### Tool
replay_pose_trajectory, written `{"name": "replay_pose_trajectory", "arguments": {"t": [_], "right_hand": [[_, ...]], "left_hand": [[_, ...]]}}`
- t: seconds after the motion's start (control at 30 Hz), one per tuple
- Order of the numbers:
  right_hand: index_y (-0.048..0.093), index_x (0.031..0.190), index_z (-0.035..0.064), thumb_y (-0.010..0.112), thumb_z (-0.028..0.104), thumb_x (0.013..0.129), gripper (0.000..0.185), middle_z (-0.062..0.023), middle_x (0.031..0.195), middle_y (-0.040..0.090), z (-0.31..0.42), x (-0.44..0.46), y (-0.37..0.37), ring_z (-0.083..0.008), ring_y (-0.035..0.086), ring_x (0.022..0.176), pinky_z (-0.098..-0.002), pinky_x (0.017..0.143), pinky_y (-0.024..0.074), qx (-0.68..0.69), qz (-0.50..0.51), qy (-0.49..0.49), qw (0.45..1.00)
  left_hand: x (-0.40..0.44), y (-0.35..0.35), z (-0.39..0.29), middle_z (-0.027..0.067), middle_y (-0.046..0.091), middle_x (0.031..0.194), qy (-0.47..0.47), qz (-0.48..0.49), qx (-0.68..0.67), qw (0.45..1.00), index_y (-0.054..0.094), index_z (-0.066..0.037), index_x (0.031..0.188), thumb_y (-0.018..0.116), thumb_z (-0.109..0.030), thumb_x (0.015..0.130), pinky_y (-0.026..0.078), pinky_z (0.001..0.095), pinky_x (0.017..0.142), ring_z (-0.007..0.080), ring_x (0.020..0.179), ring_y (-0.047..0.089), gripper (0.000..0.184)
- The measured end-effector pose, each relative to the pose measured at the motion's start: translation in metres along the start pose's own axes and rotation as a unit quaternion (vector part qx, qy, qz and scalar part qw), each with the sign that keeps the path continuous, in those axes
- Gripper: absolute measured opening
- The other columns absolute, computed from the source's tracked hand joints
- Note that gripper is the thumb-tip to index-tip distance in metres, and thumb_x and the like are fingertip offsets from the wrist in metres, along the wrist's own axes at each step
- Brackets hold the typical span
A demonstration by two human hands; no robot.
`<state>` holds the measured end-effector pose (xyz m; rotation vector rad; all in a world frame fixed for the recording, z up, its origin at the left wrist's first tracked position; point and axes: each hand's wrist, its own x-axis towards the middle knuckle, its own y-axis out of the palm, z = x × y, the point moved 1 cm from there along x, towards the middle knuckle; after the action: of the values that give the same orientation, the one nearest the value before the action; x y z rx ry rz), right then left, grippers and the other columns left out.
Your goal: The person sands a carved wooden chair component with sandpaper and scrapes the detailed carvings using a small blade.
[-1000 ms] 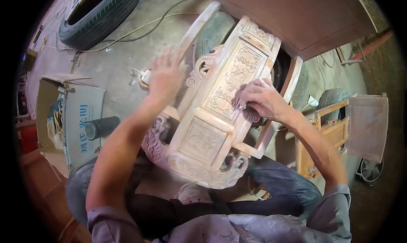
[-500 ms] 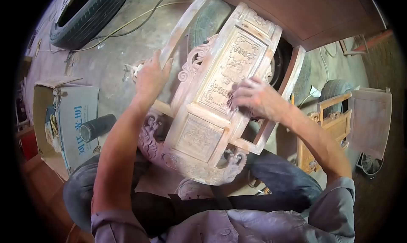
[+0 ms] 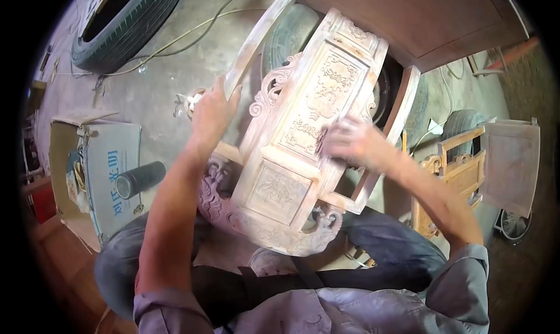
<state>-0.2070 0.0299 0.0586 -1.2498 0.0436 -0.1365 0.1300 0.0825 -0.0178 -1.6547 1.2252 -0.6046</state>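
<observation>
A carved, pale wooden chair (image 3: 280, 153) lies tilted across my lap, dusted whitish, with relief patterns on its back panel (image 3: 326, 92). My left hand (image 3: 213, 112) is closed around the lower end of a curved wooden rail (image 3: 256, 45) on the chair's left side. My right hand (image 3: 356, 140) is pressed to the right edge of the carved panel, fingers bent and slightly blurred. Under its fingertips shows a small dark piece that looks like sandpaper (image 3: 321, 142), mostly hidden by the fingers.
Tires (image 3: 125, 28) lie at upper left and behind the chair. A cardboard box (image 3: 114, 170) and a dark cylinder (image 3: 140, 179) stand at left. A brown wooden panel (image 3: 420, 19) leans over the top. Another wooden chair (image 3: 461, 173) is at right. Hoses cross the floor.
My right hand has shifted slightly up along the panel's edge. My left hand stays on the rail. The whole view has moved a little.
</observation>
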Motion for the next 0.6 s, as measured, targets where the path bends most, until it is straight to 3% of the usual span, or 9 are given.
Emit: {"name": "replay_pose_trajectory", "arguments": {"t": [0.03,0.17,0.27,0.3,0.4,0.53,0.6], "right_hand": [[0.072,0.105,0.0179,0.068,0.017,0.088,0.017,0.0028,0.111,0.07,-0.015,-0.002,-0.005,-0.0192,0.065,0.115,-0.0378,0.099,0.0504,-0.034,-0.031,0.038,0.998],[0.072,0.106,0.0152,0.073,0.017,0.081,0.025,0.0012,0.114,0.071,0.002,-0.01,0.002,-0.0216,0.065,0.116,-0.0397,0.094,0.0537,-0.026,-0.066,0.028,0.997],[0.072,0.105,0.0156,0.074,0.021,0.086,0.019,0.0014,0.117,0.072,-0.004,-0.015,0.007,-0.0216,0.067,0.115,-0.0433,0.097,0.0541,-0.045,-0.089,0.022,0.995],[0.072,0.104,0.0155,0.074,0.022,0.086,0.019,0.0016,0.118,0.072,-0.012,-0.02,0.005,-0.0211,0.067,0.115,-0.0447,0.096,0.0546,-0.064,-0.097,0.06,0.991],[0.072,0.103,0.0152,0.076,0.02,0.084,0.02,0.0021,0.116,0.073,0.002,-0.023,0.021,-0.0209,0.068,0.115,-0.0441,0.093,0.0551,-0.074,-0.11,0.025,0.991],[0.073,0.104,0.0154,0.073,0.018,0.085,0.02,0.0014,0.111,0.072,0.001,-0.02,0.013,-0.0211,0.067,0.114,-0.0444,0.103,0.0521,-0.063,-0.124,0.048,0.989],[0.072,0.105,0.0148,0.075,0.017,0.082,0.023,0.0006,0.112,0.071,0.01,-0.019,0.021,-0.0214,0.066,0.113,-0.0441,0.102,0.0508,-0.041,-0.122,0.048,0.991]], "left_hand": [[-0.001,0.001,0.001,0.0305,0.073,0.101,0.005,-0.006,-0.003,1.0,0.055,-0.005,0.138,0.061,-0.045,0.101,0.055,0.0555,0.086,0.048,0.096,0.071,0.055],[0.001,0.01,0.007,0.0303,0.073,0.099,0.02,-0.036,-0.018,0.999,0.054,-0.005,0.137,0.061,-0.045,0.101,0.055,0.0557,0.084,0.048,0.095,0.072,0.054],[0.005,0.008,0.007,0.0301,0.073,0.098,0.022,-0.032,-0.006,0.999,0.054,-0.005,0.137,0.061,-0.045,0.101,0.056,0.0556,0.084,0.048,0.095,0.072,0.055],[0.003,0.008,0.007,0.0301,0.073,0.097,0.02,-0.024,0.0,1.0,0.054,-0.005,0.137,0.061,-0.046,0.101,0.056,0.0555,0.083,0.048,0.095,0.072,0.055],[0.003,0.006,0.004,0.0296,0.074,0.096,0.005,-0.015,0.011,1.0,0.053,-0.006,0.138,0.06,-0.046,0.101,0.056,0.0557,0.083,0.0482,0.094,0.072,0.056],[0.003,0.009,0.006,0.0294,0.074,0.093,0.018,-0.029,0.014,0.999,0.053,-0.006,0.139,0.059,-0.047,0.101,0.057,0.0562,0.081,0.0488,0.091,0.072,0.056],[0.004,0.009,0.006,0.0293,0.074,0.092,0.013,-0.019,0.02,1.0,0.052,-0.006,0.139,0.059,-0.047,0.101,0.057,0.0561,0.081,0.0487,0.09,0.072,0.056]]}}
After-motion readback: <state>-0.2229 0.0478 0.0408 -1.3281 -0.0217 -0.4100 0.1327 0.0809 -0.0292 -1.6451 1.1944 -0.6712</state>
